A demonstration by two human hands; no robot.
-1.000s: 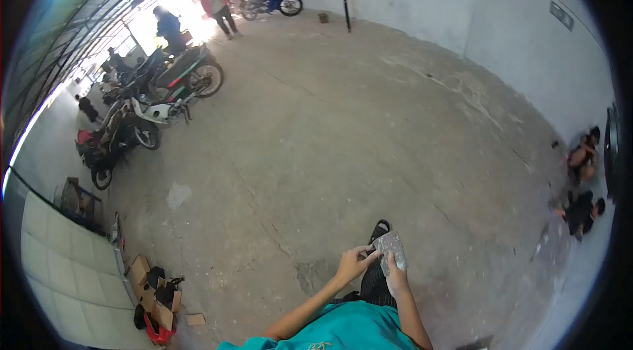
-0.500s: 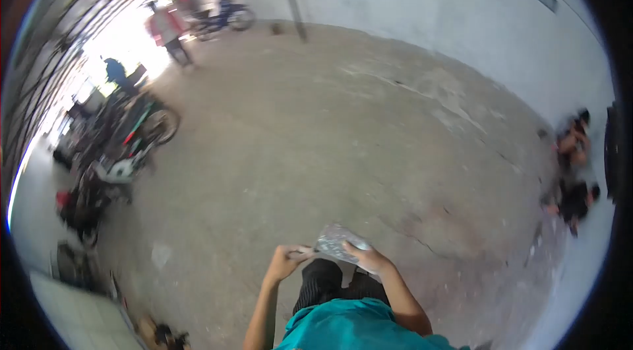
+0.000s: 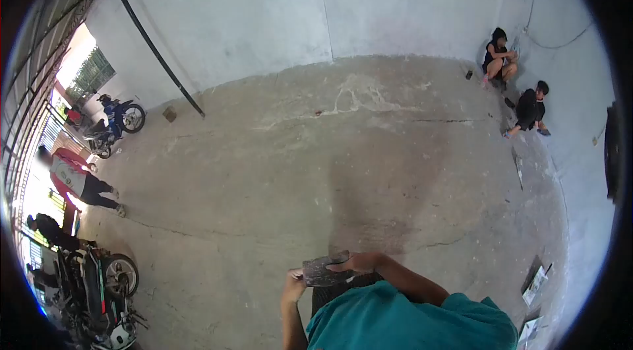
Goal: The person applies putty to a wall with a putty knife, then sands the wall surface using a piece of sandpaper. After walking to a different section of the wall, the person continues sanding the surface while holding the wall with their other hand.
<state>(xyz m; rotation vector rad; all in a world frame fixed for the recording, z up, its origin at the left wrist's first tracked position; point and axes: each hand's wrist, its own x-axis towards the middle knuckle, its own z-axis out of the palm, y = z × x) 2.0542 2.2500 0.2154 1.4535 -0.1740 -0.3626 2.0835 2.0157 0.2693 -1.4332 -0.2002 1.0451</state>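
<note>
A flat dark grey slab (image 3: 318, 273) is grasped between two bare hands, the right hand (image 3: 364, 262) closed over its right part and the left hand (image 3: 293, 286) gripping its left edge, a two-ended hold that appears meant to steady it in front of the teal shirt (image 3: 402, 317). On the concrete floor (image 3: 277, 172) beyond, a motorcycle (image 3: 93, 277) stands near left and a blue motorcycle (image 3: 120, 118) far left, seemingly parked aside for passage, with a person in a red jacket (image 3: 68, 174) between them, as two people (image 3: 500, 60) (image 3: 529, 109) sit low by the wall (image 3: 395, 13) at far right
</note>
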